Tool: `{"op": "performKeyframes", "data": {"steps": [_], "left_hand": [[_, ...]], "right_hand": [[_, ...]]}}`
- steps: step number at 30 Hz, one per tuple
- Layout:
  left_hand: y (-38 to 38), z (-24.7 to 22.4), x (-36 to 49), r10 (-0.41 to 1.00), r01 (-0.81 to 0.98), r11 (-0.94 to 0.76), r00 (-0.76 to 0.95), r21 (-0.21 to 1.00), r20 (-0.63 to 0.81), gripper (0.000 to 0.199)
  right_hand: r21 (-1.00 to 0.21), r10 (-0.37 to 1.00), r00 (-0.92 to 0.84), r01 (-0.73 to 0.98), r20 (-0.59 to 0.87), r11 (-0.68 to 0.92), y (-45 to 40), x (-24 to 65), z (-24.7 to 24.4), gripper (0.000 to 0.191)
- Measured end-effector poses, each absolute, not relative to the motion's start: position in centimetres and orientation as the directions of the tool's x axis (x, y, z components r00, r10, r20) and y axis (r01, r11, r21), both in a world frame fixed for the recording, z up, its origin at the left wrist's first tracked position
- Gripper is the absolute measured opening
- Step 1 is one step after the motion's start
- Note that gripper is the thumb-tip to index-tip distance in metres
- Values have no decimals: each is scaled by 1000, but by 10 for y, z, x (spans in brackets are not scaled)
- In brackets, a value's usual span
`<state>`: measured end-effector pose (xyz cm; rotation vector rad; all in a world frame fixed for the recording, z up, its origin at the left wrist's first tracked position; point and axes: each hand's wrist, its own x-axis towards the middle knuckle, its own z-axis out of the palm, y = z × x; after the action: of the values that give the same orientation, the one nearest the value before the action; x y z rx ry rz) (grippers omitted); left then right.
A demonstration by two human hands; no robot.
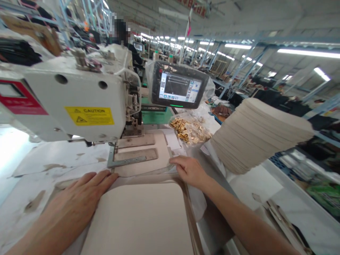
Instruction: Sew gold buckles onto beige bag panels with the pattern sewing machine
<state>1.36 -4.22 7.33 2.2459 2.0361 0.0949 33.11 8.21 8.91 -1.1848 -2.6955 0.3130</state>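
One view only: head-worn camera, at person's head height, facing forward and down over sewing table. Wide lens, edges bowed. Nearest in frame: left hand [71, 198] at 8 o'clock, right hand [190, 171] at 5 o'clock, both low in view. Sewing machine head [69, 95] close, filling 9 to 10 o'clock. Touchscreen [177, 85] at 12 o'clock, slightly farther. Stack of beige cut pieces [260, 134] at 3 o'clock. Ceiling lights [237, 46] distant, 1 o'clock.

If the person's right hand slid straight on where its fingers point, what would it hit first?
The right hand would likely meet the slotted plate on the sewing machine's clamp first, though depth is unclear.
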Motion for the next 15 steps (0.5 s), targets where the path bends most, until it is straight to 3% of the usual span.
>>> {"op": "performKeyframes", "data": {"steps": [4, 10, 13, 15], "left_hand": [[-42, 83, 18, 994, 990, -69, 78, 123, -70, 58], [-45, 87, 19, 995, 982, -77, 86, 171, -47, 56], [-43, 78, 15, 994, 979, -102, 105, 176, -8, 55], [-40, 74, 11, 994, 978, -108, 111, 177, -7, 55]], "right_hand": [[-119, 807, -577, 799, 123, 589, 119, 302, 94, 49], [139, 845, -535, 836, -4, 530, 141, 270, 86, 56], [176, 845, -535, 831, -2, 527, 140, 269, 82, 55], [111, 845, -533, 843, 34, 527, 142, 272, 77, 53]]}}
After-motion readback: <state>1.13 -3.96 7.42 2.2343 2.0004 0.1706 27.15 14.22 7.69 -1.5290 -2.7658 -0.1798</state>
